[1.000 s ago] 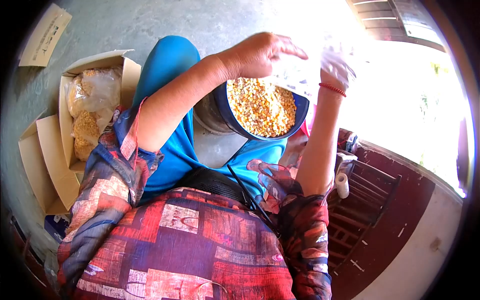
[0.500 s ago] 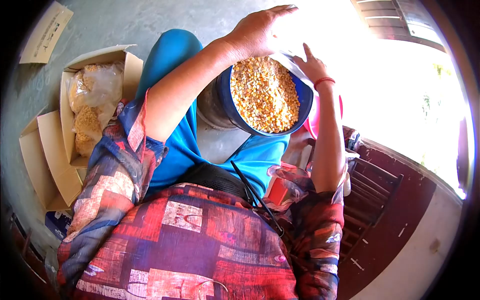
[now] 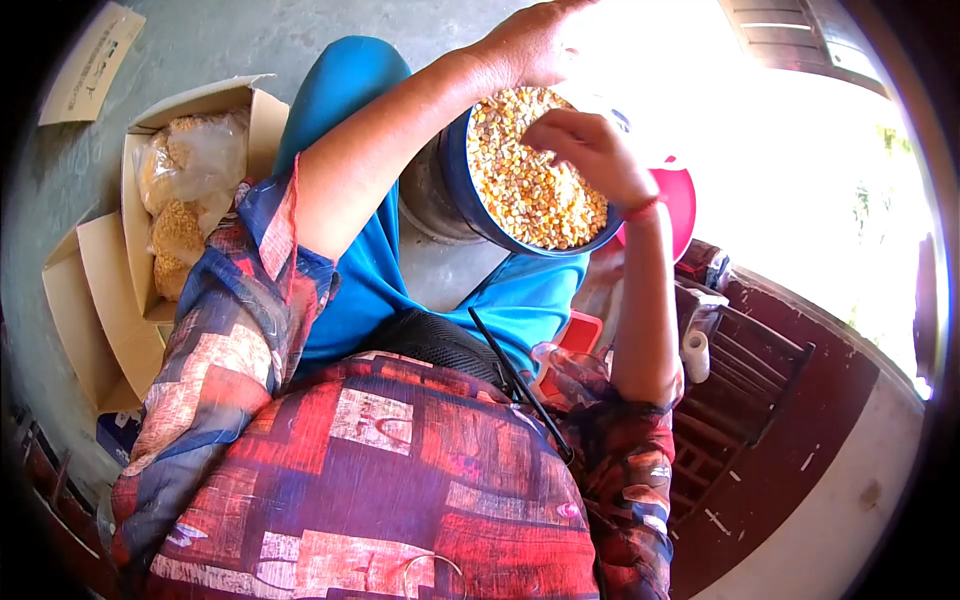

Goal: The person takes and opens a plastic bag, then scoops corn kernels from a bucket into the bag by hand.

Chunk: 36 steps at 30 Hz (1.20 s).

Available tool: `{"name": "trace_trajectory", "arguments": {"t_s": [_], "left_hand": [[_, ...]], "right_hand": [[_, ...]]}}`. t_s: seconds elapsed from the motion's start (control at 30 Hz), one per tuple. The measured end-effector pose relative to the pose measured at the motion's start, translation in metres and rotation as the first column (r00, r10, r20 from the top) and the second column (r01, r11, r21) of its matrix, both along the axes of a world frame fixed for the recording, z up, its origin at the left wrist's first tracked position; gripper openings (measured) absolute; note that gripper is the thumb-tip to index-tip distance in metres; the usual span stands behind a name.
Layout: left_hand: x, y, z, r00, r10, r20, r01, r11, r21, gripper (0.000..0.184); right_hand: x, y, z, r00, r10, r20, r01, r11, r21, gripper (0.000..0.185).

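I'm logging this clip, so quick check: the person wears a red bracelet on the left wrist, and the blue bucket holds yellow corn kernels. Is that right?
Not quite: the head view shows the red bracelet at the wrist of the right hand, not the left. The blue bucket does hold yellow corn kernels.

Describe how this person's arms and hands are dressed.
The left sleeve and right sleeve are loose, in a patchwork print of red, dark blue and cream, ending near the elbows; the left one has thin red edging. The left hand and right hand are gloveless where visible, though glare hides the left fingertips. A red bracelet circles the right wrist.
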State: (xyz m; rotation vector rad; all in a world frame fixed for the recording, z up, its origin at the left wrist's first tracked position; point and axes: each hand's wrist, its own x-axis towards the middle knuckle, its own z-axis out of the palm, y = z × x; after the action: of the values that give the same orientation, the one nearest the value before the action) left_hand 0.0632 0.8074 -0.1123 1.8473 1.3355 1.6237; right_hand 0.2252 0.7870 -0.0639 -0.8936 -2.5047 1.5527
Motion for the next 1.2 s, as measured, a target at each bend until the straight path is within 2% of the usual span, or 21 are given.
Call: {"name": "trace_trajectory", "arguments": {"t_s": [0.07,0.1,0.13,0.2,0.27,0.3,0.37,0.43,0.53,0.6,0.67,0.73,0.87,0.9,0.93,1.0,1.03,1.07,1.13,1.17,1.2], "left_hand": [[0.004,-0.008,0.014,0.994,-0.072,0.08,0.073,0.997,-0.009,0.063],[0.005,-0.012,0.018,0.961,-0.197,0.193,0.217,0.973,-0.083,0.062],[0.006,-0.014,0.02,0.9,-0.306,0.31,0.361,0.922,-0.139,0.061],[0.009,-0.013,0.017,0.866,-0.364,0.343,0.422,0.899,-0.112,0.061],[0.008,-0.007,0.009,0.832,-0.414,0.37,0.473,0.877,-0.082,0.062],[0.009,-0.005,0.005,0.773,-0.455,0.443,0.523,0.851,-0.038,0.063],[0.009,-0.003,0.006,0.67,-0.505,0.544,0.594,0.804,0.015,0.065],[0.008,-0.005,0.011,0.686,-0.514,0.515,0.597,0.803,0.007,0.066],[0.004,-0.007,0.021,0.709,-0.548,0.444,0.622,0.783,-0.027,0.068],[0.004,-0.01,0.024,0.709,-0.603,0.366,0.648,0.762,-0.001,0.069],[0.005,-0.009,0.02,0.692,-0.593,0.412,0.649,0.76,0.004,0.07],[0.007,-0.008,0.017,0.673,-0.581,0.458,0.65,0.76,0.01,0.071],[0.018,-0.008,0.008,0.745,-0.512,0.427,0.592,0.803,-0.071,0.07],[0.02,-0.007,0.006,0.78,-0.484,0.397,0.555,0.828,-0.081,0.068],[0.019,-0.01,0.01,0.78,-0.484,0.397,0.555,0.828,-0.08,0.068],[0.017,-0.022,0.016,0.469,-0.518,0.716,0.824,0.547,-0.144,0.058],[0.014,-0.027,0.021,0.371,-0.504,0.78,0.855,0.513,-0.075,0.061],[0.013,-0.024,0.018,0.371,-0.506,0.779,0.855,0.513,-0.074,0.061],[0.011,-0.017,0.012,0.288,-0.475,0.832,0.918,0.383,-0.099,0.062],[0.005,-0.033,0.043,-0.087,-0.515,0.853,0.936,0.251,0.247,0.065],[0.005,-0.033,0.043,-0.092,-0.512,0.854,0.936,0.248,0.249,0.065]], "right_hand": [[-0.005,-0.004,-0.041,0.997,0.027,-0.071,0.006,0.902,0.432,0.018],[-0.012,-0.005,-0.051,0.991,0.022,-0.131,0.058,0.819,0.571,0.022],[-0.015,-0.006,-0.067,0.989,-0.148,0.017,0.109,0.797,0.594,0.026],[-0.029,-0.004,-0.093,0.991,-0.133,0.0,0.084,0.628,0.774,0.026],[-0.033,-0.02,-0.096,0.993,-0.104,0.052,0.027,0.642,0.766,0.022],[-0.028,-0.022,-0.102,1.0,0.002,0.008,-0.008,0.604,0.797,0.022],[-0.015,-0.032,-0.094,0.99,0.105,0.091,-0.135,0.599,0.789,0.021],[0.004,-0.04,-0.093,0.971,0.185,0.154,-0.234,0.579,0.781,0.022],[0.03,-0.036,-0.086,0.966,0.172,0.193,-0.257,0.579,0.774,0.021],[0.04,-0.035,-0.084,0.975,0.053,0.214,-0.207,0.56,0.802,0.021],[0.045,-0.038,-0.086,0.98,0.012,0.197,-0.163,0.611,0.775,0.022],[0.046,-0.039,-0.085,0.975,0.016,0.222,-0.183,0.627,0.757,0.019],[0.046,-0.039,-0.088,0.953,0.067,0.296,-0.26,0.683,0.683,0.012],[0.045,-0.038,-0.089,0.976,0.079,0.204,-0.202,0.682,0.703,0.008],[0.044,-0.038,-0.089,0.976,0.079,0.204,-0.202,0.681,0.704,0.008],[0.042,-0.04,-0.09,0.977,-0.112,0.182,-0.021,0.797,0.604,0.008],[0.04,-0.04,-0.089,0.989,-0.146,0.026,0.102,0.795,0.598,0.011],[0.039,-0.04,-0.088,0.989,-0.146,0.025,0.102,0.793,0.6,0.011],[0.038,-0.044,-0.085,0.948,-0.29,-0.13,0.317,0.888,0.332,0.014],[0.035,-0.047,-0.083,0.933,-0.31,-0.183,0.352,0.893,0.279,0.017],[0.033,-0.049,-0.079,0.932,-0.315,-0.179,0.355,0.893,0.278,0.017]]}}
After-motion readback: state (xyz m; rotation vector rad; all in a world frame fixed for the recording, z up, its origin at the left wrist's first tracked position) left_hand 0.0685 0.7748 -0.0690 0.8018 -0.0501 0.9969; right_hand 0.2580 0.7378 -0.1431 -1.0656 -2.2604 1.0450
